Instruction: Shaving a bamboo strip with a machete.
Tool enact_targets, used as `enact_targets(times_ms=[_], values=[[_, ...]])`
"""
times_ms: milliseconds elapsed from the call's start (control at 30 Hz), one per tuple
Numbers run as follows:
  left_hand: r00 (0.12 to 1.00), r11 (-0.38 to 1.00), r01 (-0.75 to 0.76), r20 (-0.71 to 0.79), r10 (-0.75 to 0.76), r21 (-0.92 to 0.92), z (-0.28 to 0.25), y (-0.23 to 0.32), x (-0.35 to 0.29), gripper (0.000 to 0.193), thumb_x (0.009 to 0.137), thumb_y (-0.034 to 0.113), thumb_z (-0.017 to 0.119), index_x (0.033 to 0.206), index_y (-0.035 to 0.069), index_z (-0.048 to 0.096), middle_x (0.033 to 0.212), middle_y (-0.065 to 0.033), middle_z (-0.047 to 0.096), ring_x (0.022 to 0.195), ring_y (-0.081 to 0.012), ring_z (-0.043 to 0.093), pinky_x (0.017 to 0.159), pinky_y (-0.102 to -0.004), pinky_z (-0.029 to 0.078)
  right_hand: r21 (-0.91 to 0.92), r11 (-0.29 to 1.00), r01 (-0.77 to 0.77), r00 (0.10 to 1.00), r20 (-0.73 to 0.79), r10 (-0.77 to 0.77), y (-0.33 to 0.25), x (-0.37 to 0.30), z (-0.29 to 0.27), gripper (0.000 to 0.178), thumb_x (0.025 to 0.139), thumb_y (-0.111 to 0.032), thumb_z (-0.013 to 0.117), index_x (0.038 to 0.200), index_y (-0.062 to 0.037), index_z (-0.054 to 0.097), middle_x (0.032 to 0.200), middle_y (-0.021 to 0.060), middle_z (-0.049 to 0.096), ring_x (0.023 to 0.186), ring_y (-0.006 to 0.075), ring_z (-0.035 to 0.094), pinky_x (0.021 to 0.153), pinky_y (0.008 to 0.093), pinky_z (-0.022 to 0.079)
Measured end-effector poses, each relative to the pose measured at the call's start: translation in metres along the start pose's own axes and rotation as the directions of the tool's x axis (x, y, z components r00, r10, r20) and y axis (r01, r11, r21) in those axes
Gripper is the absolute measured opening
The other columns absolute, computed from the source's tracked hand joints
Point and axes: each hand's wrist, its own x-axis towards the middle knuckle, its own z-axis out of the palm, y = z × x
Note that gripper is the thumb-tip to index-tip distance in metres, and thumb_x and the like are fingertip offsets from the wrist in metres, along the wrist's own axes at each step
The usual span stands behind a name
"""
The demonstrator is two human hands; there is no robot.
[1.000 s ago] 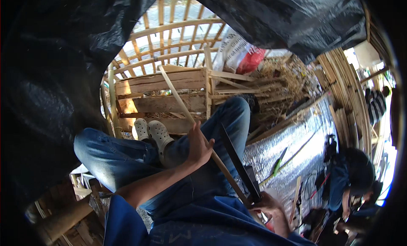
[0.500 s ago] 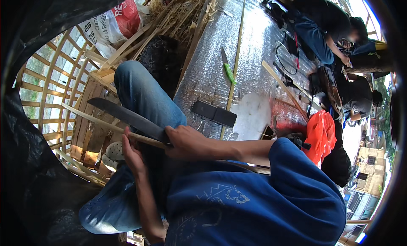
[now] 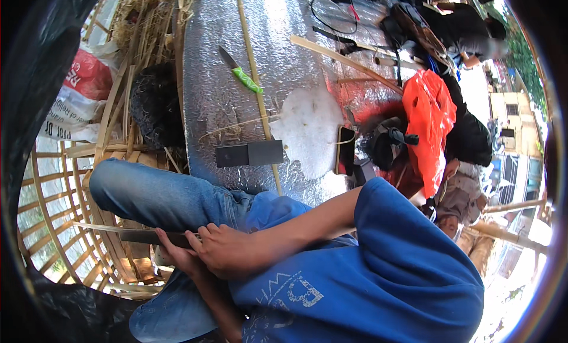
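Machete (image 3: 142, 236): pointing toward the left of the view, showing a dark blade beyond both hands, near the denim-clad knee (image 3: 136, 186).
Right hand (image 3: 222, 251): clenching around the machete's butt end, covering the handle with bent fingers.
Left hand (image 3: 180, 257): touching the blade close to the right hand, raising fingers across it; cannot tell whether grasping or only supporting.
Pale bamboo strip (image 3: 92, 226): reaching out past the blade tip, running nearly in line with it, vanishing behind the metal; cannot tell whether touching.
Silver foil mat (image 3: 284, 65): spreading beyond the knee, bearing several loose things.
Green-handled knife (image 3: 245, 80): lying on the foil, resting its handle end at a long thin bamboo strip (image 3: 247, 35).
Black rectangular object (image 3: 248, 154): lying across that long strip, near the knee.
White rounded patch (image 3: 302, 130): covering foil just beside the black object.
Smartphone (image 3: 345, 151): lying at the patch's right edge.
Red plastic bag (image 3: 429, 130): slumping farther right.
Red-and-white sack (image 3: 89, 86): leaning above the bamboo lattice (image 3: 44, 183) at far left.
Person in black (image 3: 455, 29): bending over at upper right, well apart from both hands.
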Motion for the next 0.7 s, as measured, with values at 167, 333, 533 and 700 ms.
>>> enact_targets(times_ms=[167,333,533,700], values=[[0.983,0.976,0.181,0.066,-0.174,-0.121,-0.015,-0.015,0.03,0.058,0.089,0.04,0.058,0.123,-0.005,0.046,0.119,-0.0157,0.051,0.102,-0.024,0.053,0.086,-0.0346,0.045,0.364,0.922,-0.128,0.981,0.182,0.064,-0.002,0.005,-0.037,0.05,0.08,-0.019,0.056,0.12,0.0084,0.045,0.103,0.0243,0.052,0.087,0.0373,0.058,0.079,0.0421,0.047],[0.988,0.989,0.134,0.086,-0.129,-0.061,-0.02,-0.017,0.039,0.057,0.09,0.043,0.054,0.119,-0.007,0.051,0.111,-0.016,0.057,0.089,-0.0244,0.06,0.082,-0.0347,0.05,0.254,0.967,0.01,0.999,-0.05,0.003,0.011,0.005,-0.056,0.044,0.084,-0.023,0.058,0.12,-0.0002,0.048,0.121,0.0274,0.042,0.101,0.04,0.054,0.088,0.0447,0.045],[1.0,1.0,-0.021,0.014,0.021,0.011,-0.017,-0.007,0.03,0.056,0.092,0.039,0.053,0.121,-0.009,0.049,0.117,-0.0175,0.054,0.101,-0.025,0.055,0.087,-0.0346,0.045,-0.068,0.931,-0.359,0.925,-0.157,0.345,0.104,-0.017,-0.104,0.066,0.077,-0.031,0.069,0.132,-0.0067,0.041,0.129,0.0201,0.04,0.119,0.0361,0.042,0.101,0.0434,0.037],[0.993,0.991,-0.109,0.06,0.104,0.08,-0.022,-0.016,0.04,0.047,0.093,0.033,0.054,0.107,-0.012,0.054,0.099,-0.0141,0.058,0.088,-0.0208,0.054,0.08,-0.0312,0.043,-0.392,0.853,-0.343,0.937,-0.075,0.342,0.161,-0.025,-0.047,0.076,0.074,-0.029,0.071,0.137,-0.0129,0.033,0.128,0.0172,0.04,0.122,0.0337,0.04,0.091,0.0519,0.039]])
